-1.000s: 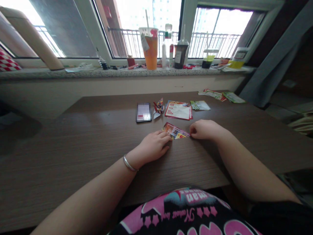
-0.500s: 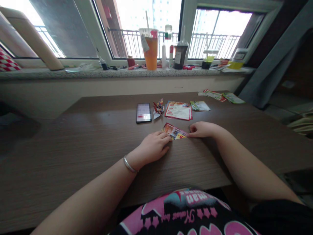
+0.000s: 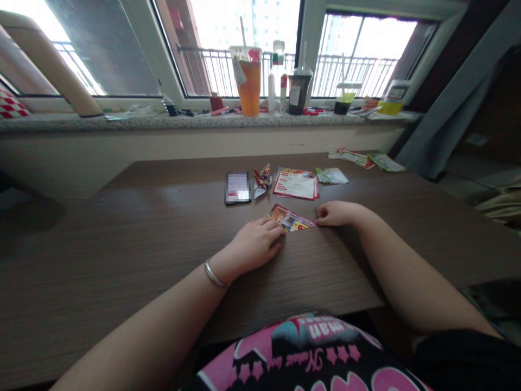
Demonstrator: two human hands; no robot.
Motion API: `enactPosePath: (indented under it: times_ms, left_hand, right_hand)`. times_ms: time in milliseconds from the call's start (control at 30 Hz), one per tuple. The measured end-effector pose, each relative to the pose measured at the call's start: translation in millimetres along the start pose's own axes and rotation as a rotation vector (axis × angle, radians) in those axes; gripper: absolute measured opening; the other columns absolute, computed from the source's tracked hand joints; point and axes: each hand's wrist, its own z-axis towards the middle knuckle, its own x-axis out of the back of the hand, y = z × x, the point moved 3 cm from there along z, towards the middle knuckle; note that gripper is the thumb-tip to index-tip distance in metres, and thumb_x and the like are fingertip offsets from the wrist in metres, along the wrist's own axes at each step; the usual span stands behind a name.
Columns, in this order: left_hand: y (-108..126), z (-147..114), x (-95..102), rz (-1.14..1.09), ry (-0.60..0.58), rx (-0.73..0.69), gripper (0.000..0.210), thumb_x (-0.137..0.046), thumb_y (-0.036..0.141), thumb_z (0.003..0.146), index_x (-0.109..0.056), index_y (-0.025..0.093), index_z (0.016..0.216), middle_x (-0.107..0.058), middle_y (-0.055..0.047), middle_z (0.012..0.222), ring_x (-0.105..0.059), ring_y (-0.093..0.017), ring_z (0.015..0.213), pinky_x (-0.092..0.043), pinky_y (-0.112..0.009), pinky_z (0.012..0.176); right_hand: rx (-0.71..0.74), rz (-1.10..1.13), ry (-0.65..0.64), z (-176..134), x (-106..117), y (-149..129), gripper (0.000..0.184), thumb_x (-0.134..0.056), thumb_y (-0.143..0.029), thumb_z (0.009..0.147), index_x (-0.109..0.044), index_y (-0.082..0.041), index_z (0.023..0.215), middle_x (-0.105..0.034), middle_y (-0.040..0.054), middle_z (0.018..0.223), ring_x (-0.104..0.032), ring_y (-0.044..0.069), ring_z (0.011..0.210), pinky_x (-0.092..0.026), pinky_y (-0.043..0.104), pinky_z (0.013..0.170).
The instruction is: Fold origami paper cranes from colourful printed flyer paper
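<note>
A folded colourful flyer, roughly a triangle with a yellow patch near its lower edge, lies on the table. Across its left end rest the fingers of my left hand, laid flat with the palm down; a silver bangle circles that wrist. My right hand is at the flyer's pointed right corner, its fingers curled in and the tips closed at the paper. Just beyond the flyer stand a folded paper shape in similar print and a stack of red-bordered flyers.
A device with a blurred screen lies left of the paper shape. Green-edged leaflets and more leaflets lie at the back right of the brown table. The windowsill holds an orange drink cup, bottles and other cups.
My right fingertips have shifted slightly outward along the flyer's right corner, baring more of its tip. My left hand stays in place on the paper.
</note>
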Motion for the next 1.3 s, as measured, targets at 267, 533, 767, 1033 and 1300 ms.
enactPosePath:
  times_ms: [267,533,767,1033,1300]
  left_hand:
    - [0.0,1.4,0.4,-0.002,-0.022,0.01,0.028,-0.051,0.026,0.09,-0.059,0.02,0.117,-0.062,-0.008,0.121,-0.054,-0.024,0.118,-0.044,-0.042,0.103]
    - [0.0,1.4,0.5,-0.004,-0.005,0.001,0.028,-0.052,0.026,0.09,-0.059,0.021,0.117,-0.062,-0.008,0.12,-0.054,-0.024,0.116,-0.044,-0.042,0.102]
    - [-0.3,1.8,-1.4,0.021,0.016,0.006,0.027,-0.05,0.026,0.091,-0.06,0.022,0.117,-0.063,-0.007,0.119,-0.054,-0.025,0.115,-0.043,-0.043,0.101]
    - [0.0,2.4,-4.7,0.073,0.046,0.012,0.027,-0.05,0.027,0.091,-0.061,0.024,0.116,-0.063,-0.007,0.118,-0.056,-0.026,0.112,-0.041,-0.046,0.1]
    - [2.6,2.0,-2.6,0.133,-0.002,0.028,0.029,-0.05,0.029,0.091,-0.059,0.023,0.119,-0.063,-0.007,0.124,-0.053,-0.029,0.118,-0.033,-0.057,0.107]
  right_hand:
    - [0.041,0.013,-0.01,5.4,-3.3,16.0,0.031,-0.055,-0.046,0.084,-0.068,-0.018,0.088,-0.071,0.0053,0.088,-0.064,0.019,0.078,-0.041,0.027,0.061]
    - [0.022,0.027,-0.003,4.1,-0.5,11.5,0.035,-0.049,-0.046,0.088,-0.07,-0.018,0.09,-0.072,0.0077,0.093,-0.065,0.02,0.082,-0.044,0.028,0.067]
    - [0.329,0.221,0.332,1.1,-2.0,-19.8,0.022,-0.058,-0.033,0.082,-0.069,-0.019,0.095,-0.07,0.0031,0.083,-0.06,0.016,0.073,-0.042,0.024,0.063]
    - [0.669,0.107,0.431,-10.5,-7.9,-60.7,0.019,-0.055,-0.017,0.084,-0.073,-0.021,0.089,-0.069,0.0053,0.098,-0.062,0.017,0.089,-0.044,0.026,0.081]
    - [0.593,-0.147,0.471,-21.0,-7.8,-74.1,0.022,-0.052,-0.02,0.088,-0.073,-0.022,0.091,-0.07,0.0064,0.102,-0.064,0.02,0.094,-0.044,0.028,0.08]
